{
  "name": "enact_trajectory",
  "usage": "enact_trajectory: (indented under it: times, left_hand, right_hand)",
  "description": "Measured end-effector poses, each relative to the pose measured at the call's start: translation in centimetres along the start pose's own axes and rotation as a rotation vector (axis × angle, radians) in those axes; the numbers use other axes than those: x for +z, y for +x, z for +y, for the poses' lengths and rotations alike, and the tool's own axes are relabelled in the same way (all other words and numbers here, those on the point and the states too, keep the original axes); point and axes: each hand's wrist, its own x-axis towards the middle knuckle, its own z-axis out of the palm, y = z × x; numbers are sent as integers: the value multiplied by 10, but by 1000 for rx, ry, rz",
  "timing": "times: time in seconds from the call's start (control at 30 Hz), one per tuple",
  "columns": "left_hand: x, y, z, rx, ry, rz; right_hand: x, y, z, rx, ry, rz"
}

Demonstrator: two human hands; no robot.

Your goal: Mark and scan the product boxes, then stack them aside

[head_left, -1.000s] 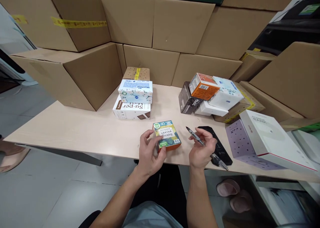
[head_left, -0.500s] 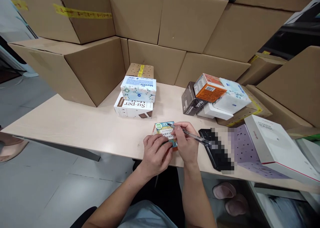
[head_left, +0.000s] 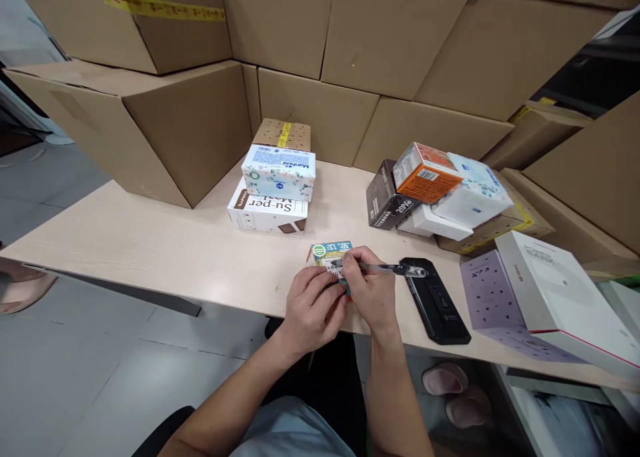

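A small teal, orange and white printed box (head_left: 332, 251) lies on the table near its front edge, partly covered by both hands. My left hand (head_left: 314, 307) has its fingers curled over the near part of this box, pressing it to the table. In my right hand (head_left: 373, 293) is a clear-barrelled pen (head_left: 385, 268), gripped between thumb and fingers. Its back end points right, and its tip is over the box, hidden behind my fingers. A black smartphone (head_left: 437, 302) lies face down just right of my right hand.
Behind the box stand a white Su-per Meal carton (head_left: 265, 215) and a Manhua tissue pack (head_left: 279, 173). An orange box (head_left: 427, 173) rests on a dark box (head_left: 385, 200) at right. Large cardboard boxes (head_left: 195, 123) wall the back and left. A white box (head_left: 560, 283) leans at far right.
The pen has swung to lie more level, its tip moving down and nearer to me over the box. My left hand stays on the box. The view has shifted slightly.
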Motion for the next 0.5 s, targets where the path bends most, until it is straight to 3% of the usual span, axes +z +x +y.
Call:
enact_trajectory:
  times: [0.5]
  left_hand:
    - [-1,2,0,-12,18,13]
  right_hand:
    - [2,0,-1,12,-33,-38]
